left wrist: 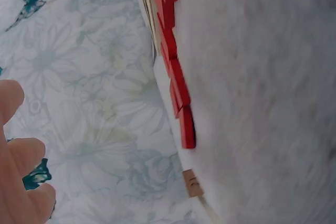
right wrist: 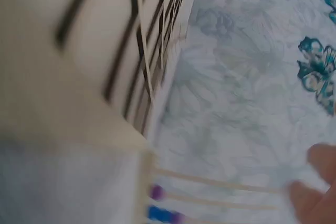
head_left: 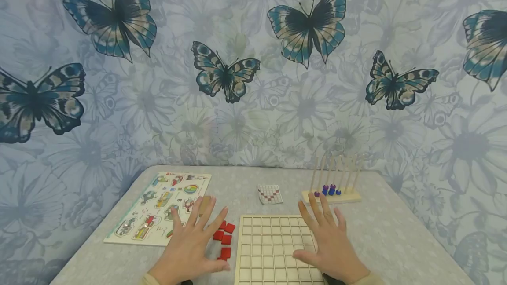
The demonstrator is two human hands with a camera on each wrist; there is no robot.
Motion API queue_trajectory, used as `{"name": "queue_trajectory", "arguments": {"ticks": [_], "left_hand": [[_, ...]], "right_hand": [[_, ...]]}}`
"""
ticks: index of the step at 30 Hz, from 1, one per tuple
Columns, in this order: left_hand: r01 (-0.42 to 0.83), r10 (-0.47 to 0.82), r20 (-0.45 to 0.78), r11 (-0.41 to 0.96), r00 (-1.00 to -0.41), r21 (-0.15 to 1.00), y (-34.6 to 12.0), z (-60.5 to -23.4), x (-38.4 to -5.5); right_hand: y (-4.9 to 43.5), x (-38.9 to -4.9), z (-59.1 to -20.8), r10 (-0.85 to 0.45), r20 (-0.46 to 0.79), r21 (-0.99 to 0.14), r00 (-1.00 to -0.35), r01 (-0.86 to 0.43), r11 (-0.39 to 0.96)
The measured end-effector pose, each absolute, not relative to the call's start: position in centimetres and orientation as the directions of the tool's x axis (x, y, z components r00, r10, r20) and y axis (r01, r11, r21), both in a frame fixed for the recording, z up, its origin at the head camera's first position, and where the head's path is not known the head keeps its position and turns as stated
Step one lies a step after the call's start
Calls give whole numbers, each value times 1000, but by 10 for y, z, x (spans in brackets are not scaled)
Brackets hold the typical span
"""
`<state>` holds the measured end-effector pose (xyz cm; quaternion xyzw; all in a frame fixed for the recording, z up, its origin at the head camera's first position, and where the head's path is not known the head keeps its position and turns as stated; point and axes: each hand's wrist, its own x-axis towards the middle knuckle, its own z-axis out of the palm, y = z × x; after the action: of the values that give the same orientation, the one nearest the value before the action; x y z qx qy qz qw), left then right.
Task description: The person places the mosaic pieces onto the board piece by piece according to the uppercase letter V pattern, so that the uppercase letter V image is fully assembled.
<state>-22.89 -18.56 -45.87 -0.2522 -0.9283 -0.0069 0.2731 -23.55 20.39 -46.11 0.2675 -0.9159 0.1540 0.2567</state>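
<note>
Head view shows the board [head_left: 273, 241], a grid with no tile in any cell that can be seen; its near edge runs out of frame and the right hand [head_left: 330, 247] hides some cells. Red tiles [head_left: 226, 239] lie loose just left of the board, some partly covered by the left hand [head_left: 189, 247]. Judging by this, tile work on the board looks not begun, with every visible tile still off it. Beyond the board lies a card [head_left: 270, 194] printed with a grid and red squares. The puzzle [head_left: 134, 214] is farther left of the board, and the bead stand [head_left: 350, 197] is past its far right corner.

Both hands are spread wide, fingers well apart, gripping nothing: the left one left of the board, the right one over its right edge. Wrist views show the visible fingertips raised against the wall [head_left: 237, 144]. Whether the right thumb touches the board, I cannot tell.
</note>
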Motion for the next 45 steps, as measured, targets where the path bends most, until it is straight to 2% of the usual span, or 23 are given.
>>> {"name": "queue_trajectory", "arguments": {"ticks": [5,9,15,23,28,36,45], "left_hand": [[496,411,437,863,-800,95,-186,-458,-231],[496,392,379,836,-838,233,-186,-459,-232],[480,430,214,792,-877,377,-188,-461,-232],[504,518,114,718,-848,480,-186,-465,-231],[522,552,104,690,-828,501,-188,-467,-232],[569,575,153,668,-804,478,-191,-466,-232],[536,589,73,669,-805,515,-193,-461,-232]], "right_hand": [[216,-249,-471,-287,346,-559,-893,-442,701],[227,-258,-477,-237,198,-717,-951,-305,626],[231,-262,-482,-198,162,-707,-967,-253,660],[232,-261,-486,-252,156,-646,-955,-292,705],[233,-259,-482,-283,121,-636,-952,-293,714],[232,-258,-479,-301,114,-611,-947,-306,730],[232,-259,-479,-311,107,-602,-944,-311,735]]}}
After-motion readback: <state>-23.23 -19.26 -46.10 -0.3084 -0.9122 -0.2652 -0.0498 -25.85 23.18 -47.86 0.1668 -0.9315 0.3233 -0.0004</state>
